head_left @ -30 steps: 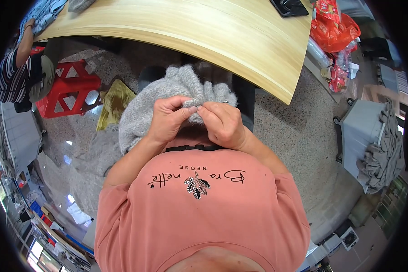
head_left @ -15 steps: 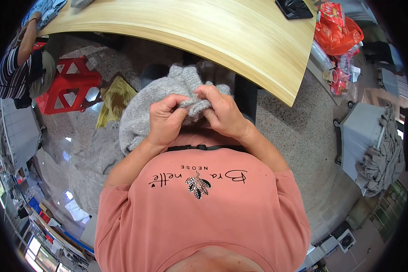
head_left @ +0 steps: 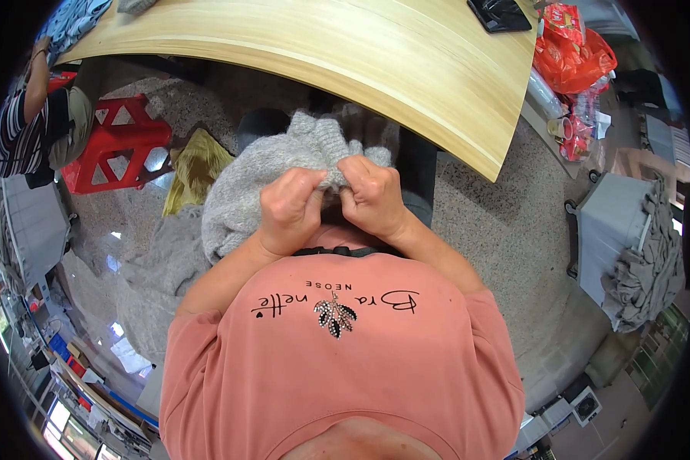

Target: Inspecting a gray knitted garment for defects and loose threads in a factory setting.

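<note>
A bunched grey knitted garment (head_left: pixel 249 180) lies over my lap, below the edge of the table. My left hand (head_left: pixel 291 207) is closed on a ribbed edge of it, thumb and fingers pressed together. Close beside it, my right hand (head_left: pixel 372 195) pinches the same knit, knuckles up. Only a short stretch of fabric shows between the two fists. Ribbed folds of the garment stand up just beyond my fingers, and what lies under my fingertips is hidden.
A pale wooden table (head_left: pixel 345 57) spans the far side, with a black object (head_left: pixel 500 14) on it. At left are a red plastic stool (head_left: pixel 119 146), a yellow sack (head_left: pixel 195 169) and a seated person in stripes. A wheeled cart (head_left: pixel 602 230) with grey garments stands right.
Both my hands have rolled inward and tightened into fists on the knit; before, the thumbs and fingertips showed. The person at left has shifted an arm slightly.
</note>
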